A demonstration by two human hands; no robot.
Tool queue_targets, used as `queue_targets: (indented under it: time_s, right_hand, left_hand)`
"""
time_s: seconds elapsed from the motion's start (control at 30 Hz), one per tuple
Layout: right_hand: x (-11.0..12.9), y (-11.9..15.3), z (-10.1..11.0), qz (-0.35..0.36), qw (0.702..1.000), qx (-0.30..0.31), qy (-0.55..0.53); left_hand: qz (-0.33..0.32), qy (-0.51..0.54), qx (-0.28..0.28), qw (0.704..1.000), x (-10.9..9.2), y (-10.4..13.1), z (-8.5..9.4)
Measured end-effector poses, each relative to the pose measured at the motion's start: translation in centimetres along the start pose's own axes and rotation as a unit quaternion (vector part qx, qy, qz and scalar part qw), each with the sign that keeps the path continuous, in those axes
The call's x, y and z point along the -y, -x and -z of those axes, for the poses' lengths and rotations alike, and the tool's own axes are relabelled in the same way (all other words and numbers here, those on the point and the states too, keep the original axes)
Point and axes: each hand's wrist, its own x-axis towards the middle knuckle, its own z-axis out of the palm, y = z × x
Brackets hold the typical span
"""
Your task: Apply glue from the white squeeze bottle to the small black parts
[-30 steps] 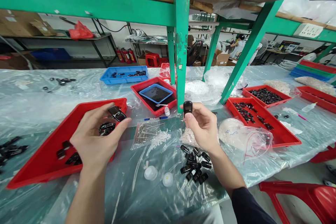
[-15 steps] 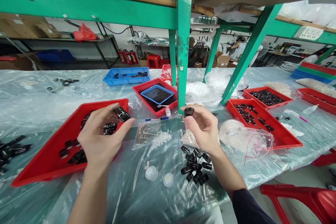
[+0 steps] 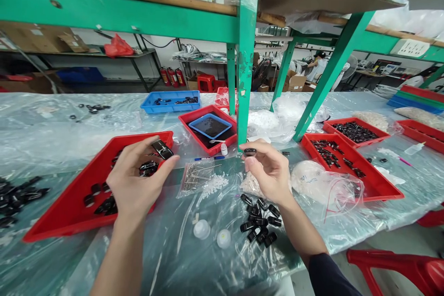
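Between the thumb and fingers of my left hand (image 3: 133, 180) is a glossy black part (image 3: 162, 149) with a silvery line across it. That hand is raised over the right end of a large red tray (image 3: 69, 217) holding more black pieces. My right hand (image 3: 268, 171) pinches a small black cap-like piece (image 3: 249, 152) near the green post. The two pieces are well apart. Below my right wrist lies a heap of black parts (image 3: 258, 219) on the plastic sheet. A bag of metal pins (image 3: 196, 176) and a scatter of white bits (image 3: 215, 185) lie between my hands.
The green shelf post (image 3: 245, 64) rises from the table just beyond my right hand. Two white domed pieces, including a dome (image 3: 224, 238), lie in front. A red tray (image 3: 385, 187) and a plastic bag (image 3: 312, 180) are at right. A person (image 3: 318, 64) is in the background.
The view has shifted slightly, so the scene sits a little further right. The piece in my right hand has tilted and looks flatter. Both hands keep their hold.
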Motion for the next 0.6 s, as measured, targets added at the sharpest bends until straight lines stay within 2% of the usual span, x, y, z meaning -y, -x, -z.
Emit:
queue_targets:
  time_s: [0.2,0.33,0.43,0.53,0.6]
  right_hand:
    - [-0.3,-0.2,0.0,-0.023,0.999,0.012,0.024]
    - [-0.5,-0.2,-1.9,-0.051,0.998,0.041,0.010]
    - [-0.7,-0.5,-5.5,-0.068,0.989,0.131,0.001]
    - [-0.7,-0.8,-10.7,-0.022,0.964,0.265,0.000]
    - [-0.5,-0.9,-14.3,0.005,0.945,0.327,0.011]
  left_hand:
    - [0.017,0.001,0.004,1.000,0.2,-0.2,-0.3]
    - [0.041,0.005,0.038,0.998,0.9,-0.2,-0.6]
    - [0.063,0.020,0.046,0.997,1.6,-0.5,-1.0]
    - [0.060,0.046,0.043,0.996,2.5,-0.4,-1.6]
    - [0.047,0.065,0.051,0.995,3.0,-0.1,-2.3]
